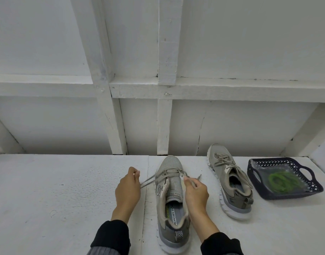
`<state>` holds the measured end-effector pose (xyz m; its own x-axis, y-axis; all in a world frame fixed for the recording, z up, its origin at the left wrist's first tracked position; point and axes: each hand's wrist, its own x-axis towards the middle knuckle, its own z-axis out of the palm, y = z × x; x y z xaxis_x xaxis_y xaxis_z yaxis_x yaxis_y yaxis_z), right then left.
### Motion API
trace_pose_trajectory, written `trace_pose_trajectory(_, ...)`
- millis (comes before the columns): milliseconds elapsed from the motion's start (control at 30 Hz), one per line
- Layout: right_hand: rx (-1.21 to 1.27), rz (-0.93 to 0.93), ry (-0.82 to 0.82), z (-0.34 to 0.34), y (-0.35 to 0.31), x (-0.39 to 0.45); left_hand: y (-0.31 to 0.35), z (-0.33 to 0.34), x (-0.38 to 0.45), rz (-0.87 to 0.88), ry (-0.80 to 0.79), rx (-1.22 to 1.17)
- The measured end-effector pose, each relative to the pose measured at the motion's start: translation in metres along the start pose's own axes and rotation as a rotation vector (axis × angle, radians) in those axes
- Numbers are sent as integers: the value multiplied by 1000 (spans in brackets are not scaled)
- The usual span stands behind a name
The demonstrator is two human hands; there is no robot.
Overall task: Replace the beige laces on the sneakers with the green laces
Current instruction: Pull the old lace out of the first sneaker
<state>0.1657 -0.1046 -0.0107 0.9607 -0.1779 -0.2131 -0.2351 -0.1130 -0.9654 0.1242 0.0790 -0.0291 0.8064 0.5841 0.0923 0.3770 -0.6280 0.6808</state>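
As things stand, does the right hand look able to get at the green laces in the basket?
Probably yes, but not at once. The right hand pinches a beige lace at the near sneaker. The green laces lie uncovered in the open basket, beyond the second sneaker, which it would have to pass over.

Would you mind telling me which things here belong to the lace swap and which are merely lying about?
Part of the job:
near sneaker
its beige lace, pinched by the left hand and the right hand
far sneaker
green laces
dark basket holding them

Lying about:
nothing else on the white bench
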Motion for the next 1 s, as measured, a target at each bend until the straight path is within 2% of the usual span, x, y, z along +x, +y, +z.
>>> trace_pose_trajectory(33,4,1,1,0,0,0,-4,0,0,3,24,162)
trace_pose_trajectory(100,10,3,3,0,0,0,-10,1,1,-26,13,257)
trace_pose_trajectory(233,10,-1,5,1,-1,-1,-11,10,3,2,-100,236)
trace_pose_trajectory(367,9,5,4,1,-2,-2,12,17,6,138,-107,14)
trace_pose_trajectory(467,-7,1,12,1,-2,-1,28,27,10,215,-120,43)
trace_pose_trajectory(567,-25,0,23,1,-3,-2,35,33,12,216,-95,33)
trace_pose_trajectory(667,-27,-5,30,0,-4,-3,37,33,11,118,-128,-318)
trace_pose_trajectory(733,-21,-6,44,-1,-4,-4,40,31,7,-61,-140,-635)
trace_pose_trajectory(867,-5,-3,53,-3,-7,-6,30,23,6,-491,-54,-1398)
trace_pose_trajectory(933,7,-3,54,-3,-8,-7,18,15,8,-584,45,-1586)
trace_pose_trajectory(1000,17,-11,56,-3,-8,-8,7,9,13,-611,162,-1581)
